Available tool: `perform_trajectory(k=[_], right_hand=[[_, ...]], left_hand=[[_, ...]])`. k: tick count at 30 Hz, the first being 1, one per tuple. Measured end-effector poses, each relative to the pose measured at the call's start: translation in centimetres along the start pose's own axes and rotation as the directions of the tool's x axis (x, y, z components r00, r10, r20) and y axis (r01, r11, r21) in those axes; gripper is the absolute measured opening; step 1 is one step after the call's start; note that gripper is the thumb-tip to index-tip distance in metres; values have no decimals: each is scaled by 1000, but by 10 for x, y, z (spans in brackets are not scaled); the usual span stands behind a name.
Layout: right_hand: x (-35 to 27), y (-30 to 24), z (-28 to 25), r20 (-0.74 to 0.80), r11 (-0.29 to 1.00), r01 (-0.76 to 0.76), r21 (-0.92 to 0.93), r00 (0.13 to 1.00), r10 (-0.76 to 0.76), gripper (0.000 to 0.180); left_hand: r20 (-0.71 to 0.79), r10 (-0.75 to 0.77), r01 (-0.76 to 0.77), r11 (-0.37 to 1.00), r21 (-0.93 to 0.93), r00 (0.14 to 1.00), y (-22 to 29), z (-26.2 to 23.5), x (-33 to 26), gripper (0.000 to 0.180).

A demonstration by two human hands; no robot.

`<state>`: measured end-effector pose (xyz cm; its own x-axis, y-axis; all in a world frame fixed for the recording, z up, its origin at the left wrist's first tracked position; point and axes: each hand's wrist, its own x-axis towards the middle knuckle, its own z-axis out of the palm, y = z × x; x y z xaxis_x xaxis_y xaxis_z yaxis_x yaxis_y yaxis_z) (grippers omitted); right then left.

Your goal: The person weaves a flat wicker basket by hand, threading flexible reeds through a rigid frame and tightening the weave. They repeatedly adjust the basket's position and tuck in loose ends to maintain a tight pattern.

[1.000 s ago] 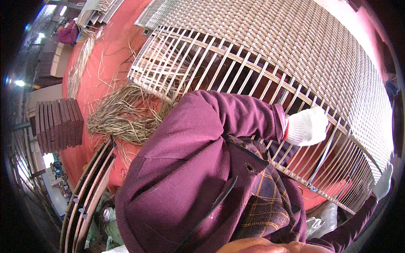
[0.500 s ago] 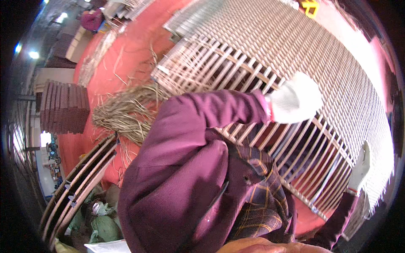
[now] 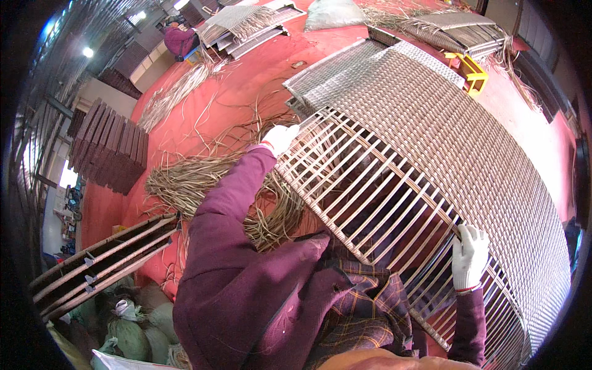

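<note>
A large curved wicker panel (image 3: 431, 92) slants across the right half. Its far part is closely woven, while bare parallel slats (image 3: 364, 185) show on its near side. My left hand (image 3: 280, 139), in a white glove, is closed at the panel's left rim; what its fingers hold is too small to tell. My right hand (image 3: 471, 256), also gloved in white, lies at the border between weave and slats. Its fingers are curled, and whatever they pinch is hidden. Loose tan weaving strands (image 3: 197, 185) lie in a heap beside my left forearm.
Dark woven panels (image 3: 111, 148) are stacked at the left. Framed panels (image 3: 105, 265) lean near sacks (image 3: 126, 336) at the lower left. A yellow frame-like object (image 3: 472, 74) stands behind the panel. Farther off, a person (image 3: 179, 40) sits near piled panels (image 3: 240, 28) on the red floor.
My left hand has moved from the middle of the panel out to its left rim. My right hand has come inward from the right onto the weave's edge. The view has shifted, showing more background.
</note>
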<state>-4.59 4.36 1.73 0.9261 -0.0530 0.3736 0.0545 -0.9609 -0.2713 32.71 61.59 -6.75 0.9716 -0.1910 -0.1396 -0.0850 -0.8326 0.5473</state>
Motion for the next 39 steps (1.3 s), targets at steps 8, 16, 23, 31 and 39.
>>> perform_trajectory(k=[8,16,23,31,39], right_hand=[[19,6,20,-82,996,-82,-18,993,80,18],[36,6,39,-134,982,-161,-95,980,148,14],[48,-18,33,-138,942,-285,-178,955,263,11],[171,-171,86,-68,974,93,208,994,-81,21],[232,-245,185,-50,912,312,267,949,-310,32]], left_hand=[[15,292,-276,885,375,956,13,-5,-15,34],[-23,576,-531,768,357,817,12,-1,-24,26],[64,484,-474,809,348,873,17,-3,-35,25],[41,245,-247,967,55,969,33,-6,-52,50],[163,760,-769,580,268,629,20,-23,-25,20]])
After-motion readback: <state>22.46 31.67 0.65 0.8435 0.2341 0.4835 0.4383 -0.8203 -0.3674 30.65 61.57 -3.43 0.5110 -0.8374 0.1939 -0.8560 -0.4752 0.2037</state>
